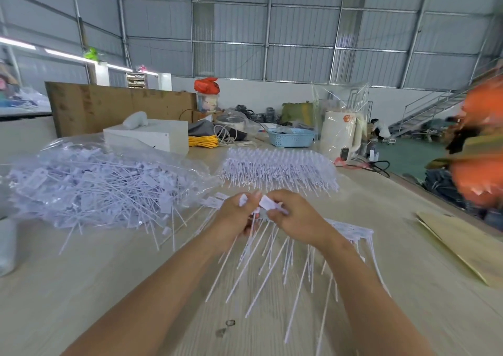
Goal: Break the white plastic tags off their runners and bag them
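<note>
Left hand [236,214]: fingers curled, gripping a bunch of white tags [246,244], stems fanning down toward the viewer over the table [109,287]. Right hand [295,219]: thumb and fingers pinching one tag head [268,202], just beside the left. Runner [351,230]: lies under the right wrist, stems attached. Bag [103,181], left: clear plastic, heaped with loose tags. Stack of runners [277,169]: beyond the hands. Blue basket [290,137], far: contents unclear.
</note>
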A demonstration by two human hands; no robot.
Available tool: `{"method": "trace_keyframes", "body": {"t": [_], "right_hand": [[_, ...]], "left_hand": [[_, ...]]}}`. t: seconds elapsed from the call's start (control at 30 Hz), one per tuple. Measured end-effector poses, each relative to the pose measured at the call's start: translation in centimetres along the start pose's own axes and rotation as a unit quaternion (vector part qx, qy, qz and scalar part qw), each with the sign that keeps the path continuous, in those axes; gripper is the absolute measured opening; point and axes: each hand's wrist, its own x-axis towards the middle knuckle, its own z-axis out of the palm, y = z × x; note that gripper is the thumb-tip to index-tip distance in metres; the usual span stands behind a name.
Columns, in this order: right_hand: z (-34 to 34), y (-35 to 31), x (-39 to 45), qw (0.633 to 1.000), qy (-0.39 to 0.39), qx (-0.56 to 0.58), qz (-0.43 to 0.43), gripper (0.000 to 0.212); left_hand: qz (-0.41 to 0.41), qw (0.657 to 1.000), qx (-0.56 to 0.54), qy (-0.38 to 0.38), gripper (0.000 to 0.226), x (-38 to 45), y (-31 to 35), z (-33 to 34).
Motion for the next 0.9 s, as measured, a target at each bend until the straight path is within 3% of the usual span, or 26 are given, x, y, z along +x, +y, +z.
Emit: {"method": "trace_keyframes", "body": {"t": [0.13, 0.23, 0.37, 0.4, 0.47, 0.6, 0.67, 0.83, 0.9], "right_hand": [[0.2, 1.3, -0.1, 0.999, 0.003, -0.040, 0.016, 0.018], [0.4, 1.7, -0.1, 0.998, -0.004, -0.057, 0.007, 0.014], [0.7, 1.4, 0.1, 1.000, 0.013, -0.027, -0.010, 0.020], [0.9, 1.3, 0.1, 0.999, 0.016, -0.024, -0.014, 0.018], [1.1, 1.5, 0.3, 0.999, 0.014, -0.029, -0.018, 0.011], [1.1, 1.9, 0.4, 0.999, 0.013, -0.048, -0.016, 0.009], [1.0, 2.0, 0.3, 0.998, 0.022, -0.053, -0.019, 0.009], [1.1, 1.8, 0.3, 1.000, 0.015, -0.015, -0.005, 0.016], [1.2, 1.5, 0.2, 1.000, -0.003, 0.019, 0.008, 0.015]], "left_hand": [[-0.066, 0.996, 0.065, -0.016, 0.019, 0.0, 2.1, -2.8], [-0.091, 0.971, 0.221, -0.027, 0.009, 0.5, 4.5, -6.7], [-0.112, 0.867, 0.483, 0.038, 0.010, 2.6, 6.2, -12.2], [-0.112, 0.826, 0.550, 0.055, 0.009, 3.3, 6.4, -13.2], [-0.093, 0.739, 0.664, 0.073, 0.029, 4.9, 6.3, -15.0], [-0.007, 0.657, 0.745, 0.115, 0.055, 7.1, 5.1, -16.9], [0.006, 0.644, 0.757, 0.111, 0.060, 7.6, 4.2, -17.3], [-0.076, 0.706, 0.702, 0.054, 0.090, 7.0, 3.7, -17.5], [-0.094, 0.697, 0.708, 0.055, 0.084, 6.1, 4.7, -16.4]]}}
